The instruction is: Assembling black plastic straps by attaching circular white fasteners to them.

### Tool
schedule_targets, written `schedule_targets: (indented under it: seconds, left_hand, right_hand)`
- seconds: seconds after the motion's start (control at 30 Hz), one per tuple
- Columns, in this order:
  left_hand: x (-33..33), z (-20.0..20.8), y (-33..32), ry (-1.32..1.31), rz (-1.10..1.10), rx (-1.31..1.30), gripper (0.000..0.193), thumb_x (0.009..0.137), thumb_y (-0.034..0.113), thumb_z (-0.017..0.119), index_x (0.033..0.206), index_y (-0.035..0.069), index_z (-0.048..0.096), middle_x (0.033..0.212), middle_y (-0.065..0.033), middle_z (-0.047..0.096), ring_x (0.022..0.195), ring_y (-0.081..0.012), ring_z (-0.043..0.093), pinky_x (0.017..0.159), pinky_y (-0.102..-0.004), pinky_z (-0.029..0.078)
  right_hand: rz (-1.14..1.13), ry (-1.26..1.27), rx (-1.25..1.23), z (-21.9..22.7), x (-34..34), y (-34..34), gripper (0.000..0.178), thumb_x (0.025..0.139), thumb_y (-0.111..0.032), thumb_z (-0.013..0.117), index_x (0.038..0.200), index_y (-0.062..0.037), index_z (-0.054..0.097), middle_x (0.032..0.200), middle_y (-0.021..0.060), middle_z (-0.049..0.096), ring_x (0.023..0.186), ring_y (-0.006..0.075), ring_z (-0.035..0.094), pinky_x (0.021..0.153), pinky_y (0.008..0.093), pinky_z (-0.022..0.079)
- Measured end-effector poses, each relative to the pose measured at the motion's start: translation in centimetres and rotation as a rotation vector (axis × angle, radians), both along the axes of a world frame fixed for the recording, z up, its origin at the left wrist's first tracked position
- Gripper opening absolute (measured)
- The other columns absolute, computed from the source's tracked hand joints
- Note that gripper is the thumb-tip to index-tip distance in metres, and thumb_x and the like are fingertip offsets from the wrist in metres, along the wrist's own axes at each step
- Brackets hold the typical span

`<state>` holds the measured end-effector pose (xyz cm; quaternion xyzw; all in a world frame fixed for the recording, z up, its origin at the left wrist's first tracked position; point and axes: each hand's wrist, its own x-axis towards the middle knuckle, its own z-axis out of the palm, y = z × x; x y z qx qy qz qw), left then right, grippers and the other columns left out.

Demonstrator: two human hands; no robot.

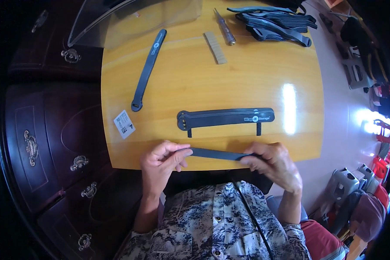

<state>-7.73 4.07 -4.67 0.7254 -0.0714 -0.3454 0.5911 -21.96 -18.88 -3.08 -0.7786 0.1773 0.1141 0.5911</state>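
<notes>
Stretched between my two hands, above the table's near edge, is a dark grey storage strap (216,154). My left hand (165,157) pinches its left end and my right hand (271,162) grips the right end. Just beyond lies a stack of similar straps (225,118), their slotted ends at the left. Two short black strips (258,129) stick out from under the stack on its near side. Another single strap (148,71) rests aslant farther left, its slotted end toward me.
At the back right sits a bundle of dark straps (271,26). Near it are a screwdriver-like tool (225,27) and a tan ribbed strip (214,47). A white label (124,124) lies at the table's left edge. A clear plastic sheet or box (134,21) stands at the back left.
</notes>
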Motion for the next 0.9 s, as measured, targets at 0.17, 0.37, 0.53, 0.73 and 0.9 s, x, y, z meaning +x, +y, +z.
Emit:
schedule_targets:
  seconds: [0.17, 0.37, 0.53, 0.73, 0.9]
  left_hand:
    - [0.8, -0.7, -0.2, 0.044, -0.028, -0.101, 0.016, 0.087, -0.002, 0.062, 0.102, -0.005, 0.067, 0.081, -0.0090, 0.067, 0.069, -0.0139, 0.066, 0.062, -0.0219, 0.052]
    - [1.4, -0.9, -0.9, -0.144, -0.020, -0.092, 0.020, 0.090, -0.002, 0.058, 0.109, -0.003, 0.065, 0.084, -0.0070, 0.063, 0.072, -0.0117, 0.065, 0.063, -0.0204, 0.052]
    - [1.4, -1.5, -1.0, -0.075, 0.095, -0.035, 0.017, 0.089, 0.000, 0.061, 0.106, -0.002, 0.063, 0.087, -0.0047, 0.064, 0.071, -0.0079, 0.062, 0.058, -0.0193, 0.051]
    - [1.8, -1.7, -1.3, -0.087, 0.122, -0.061, 0.010, 0.089, -0.001, 0.062, 0.099, -0.003, 0.061, 0.082, -0.0055, 0.065, 0.069, -0.0079, 0.063, 0.058, -0.0197, 0.051]
    - [1.9, -2.1, -1.2, -0.136, 0.102, -0.065, 0.010, 0.089, -0.001, 0.061, 0.099, -0.004, 0.061, 0.081, -0.0060, 0.065, 0.070, -0.0082, 0.063, 0.058, -0.0200, 0.051]
  right_hand:
    - [-0.262, 0.135, 0.077, 0.3, -0.7, -1.8, 0.016, 0.087, -0.015, 0.067, 0.090, 0.0007, 0.066, 0.069, 0.0000, 0.060, 0.061, 0.0059, 0.054, 0.054, 0.0209, 0.045]
    - [-0.431, 0.062, 0.221, -0.6, -0.7, -1.7, 0.018, 0.094, -0.017, 0.058, 0.100, 0.0001, 0.062, 0.072, 0.0006, 0.061, 0.059, 0.0041, 0.052, 0.052, 0.0181, 0.041]
    - [-0.550, 0.014, 0.246, -1.0, -0.4, -1.6, 0.014, 0.093, -0.015, 0.060, 0.095, -0.0010, 0.061, 0.072, 0.0020, 0.063, 0.057, 0.0048, 0.052, 0.052, 0.0185, 0.041]
    - [-0.666, -0.007, 0.191, -1.7, -0.2, -2.0, 0.015, 0.085, -0.014, 0.071, 0.084, -0.0034, 0.061, 0.064, 0.0006, 0.060, 0.051, 0.0044, 0.049, 0.049, 0.0179, 0.040]
    - [-0.651, -0.025, 0.208, -1.7, -0.3, -1.9, 0.014, 0.088, -0.015, 0.067, 0.087, -0.0033, 0.061, 0.068, 0.0018, 0.062, 0.055, 0.0050, 0.051, 0.051, 0.0184, 0.040]
